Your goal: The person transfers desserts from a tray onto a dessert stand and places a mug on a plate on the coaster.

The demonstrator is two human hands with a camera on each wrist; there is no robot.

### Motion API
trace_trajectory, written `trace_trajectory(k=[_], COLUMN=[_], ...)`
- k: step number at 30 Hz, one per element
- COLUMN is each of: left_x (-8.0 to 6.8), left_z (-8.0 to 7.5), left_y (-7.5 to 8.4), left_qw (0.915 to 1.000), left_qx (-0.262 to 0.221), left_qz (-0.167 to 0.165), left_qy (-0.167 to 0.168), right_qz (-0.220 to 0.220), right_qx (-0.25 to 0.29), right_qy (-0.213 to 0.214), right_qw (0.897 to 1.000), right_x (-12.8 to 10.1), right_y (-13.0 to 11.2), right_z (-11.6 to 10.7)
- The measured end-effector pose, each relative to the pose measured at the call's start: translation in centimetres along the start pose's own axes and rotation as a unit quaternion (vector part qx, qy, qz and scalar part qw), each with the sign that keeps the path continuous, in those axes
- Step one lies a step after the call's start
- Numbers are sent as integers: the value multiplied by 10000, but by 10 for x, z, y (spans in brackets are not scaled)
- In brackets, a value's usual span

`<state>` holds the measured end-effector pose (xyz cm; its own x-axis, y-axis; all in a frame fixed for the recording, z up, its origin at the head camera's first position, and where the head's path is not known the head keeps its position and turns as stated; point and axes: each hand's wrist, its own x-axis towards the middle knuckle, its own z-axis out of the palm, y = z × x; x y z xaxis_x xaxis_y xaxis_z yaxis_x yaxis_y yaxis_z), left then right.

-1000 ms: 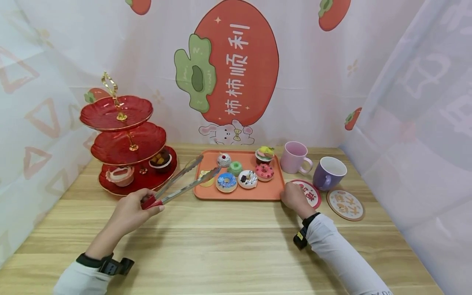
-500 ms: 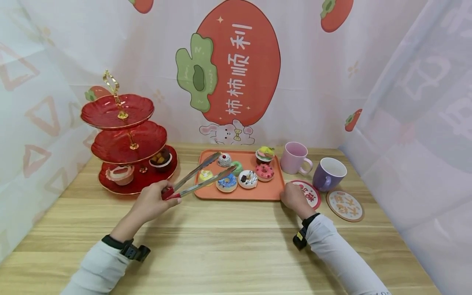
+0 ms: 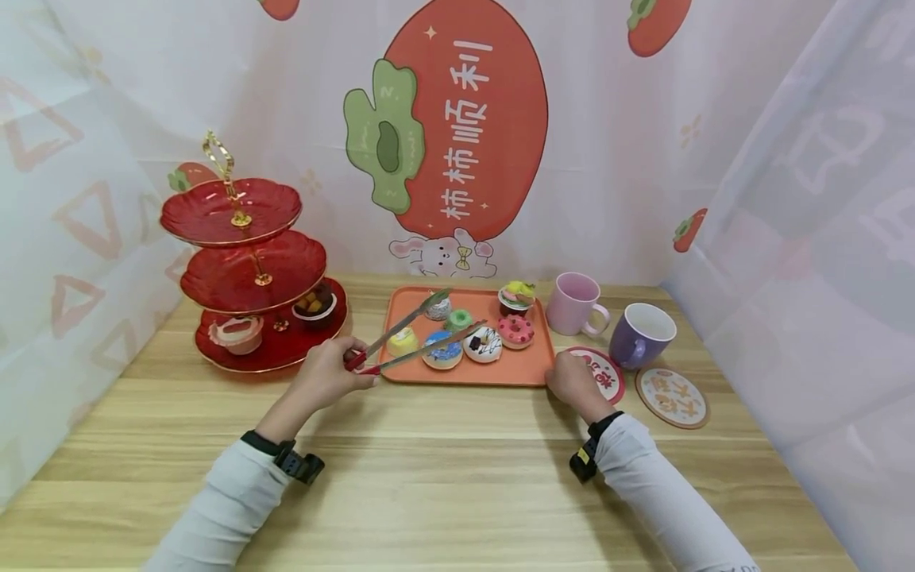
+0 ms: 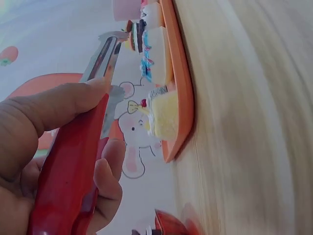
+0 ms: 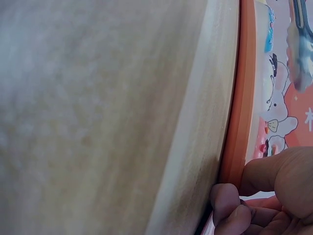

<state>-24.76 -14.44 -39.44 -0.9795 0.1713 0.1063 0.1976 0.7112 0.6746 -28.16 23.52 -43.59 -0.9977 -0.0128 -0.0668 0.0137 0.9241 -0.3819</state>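
My left hand (image 3: 336, 373) grips red-handled metal tongs (image 3: 418, 335), whose arms stand apart above the orange tray (image 3: 465, 374). One tip hangs by the cherry cupcake (image 3: 438, 308), the other by the white doughnut (image 3: 483, 345); the green doughnut (image 3: 458, 319) lies between them. The yellow cake (image 3: 403, 342) and blue doughnut (image 3: 442, 355) sit under the arms. In the left wrist view my left hand (image 4: 98, 127) wraps the tongs' handle (image 4: 73, 161) beside the yellow cake (image 4: 164, 115). My right hand (image 3: 572, 380) pinches the tray's front right corner; its thumb (image 5: 264, 174) presses the tray rim (image 5: 239, 107).
A three-tier red stand (image 3: 246, 270) at the left carries two cakes on its bottom plate. A pink doughnut (image 3: 515, 330) and a fruit cupcake (image 3: 516, 296) sit on the tray's right. A pink mug (image 3: 575, 304), purple mug (image 3: 639, 336) and two coasters (image 3: 670, 397) stand right of it.
My left hand has carried the tongs to the right and forward, from the tray's left edge to above its middle. My right hand has stayed at the tray corner.
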Motion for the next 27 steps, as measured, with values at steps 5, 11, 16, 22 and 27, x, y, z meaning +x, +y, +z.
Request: trace_trajectory(k=[5,11,16,22,27], left_x=[12,24,32,39,44], left_z=[7,16,24,33,40], left_y=[6,11,15,24,32], left_qw=[9998,9992,9991,9987,9976], left_qx=[-122,-272,-280,-179,-302], left_qz=[-118,-257,-212,-434,-585], left_qy=[-88,-157,-241,-186,-199], right_qz=[-51,-75,-55,-38,-49], right_qx=[11,-33,-12,-12,11], right_qy=[74,124,86,68,70], right_qw=[10000,9999,9999,10000,10000], right_x=[0,0,-1,-2,-2], right_y=[1,1,-1,-2,-2], right_z=[-1,-1,-2,-3,-2])
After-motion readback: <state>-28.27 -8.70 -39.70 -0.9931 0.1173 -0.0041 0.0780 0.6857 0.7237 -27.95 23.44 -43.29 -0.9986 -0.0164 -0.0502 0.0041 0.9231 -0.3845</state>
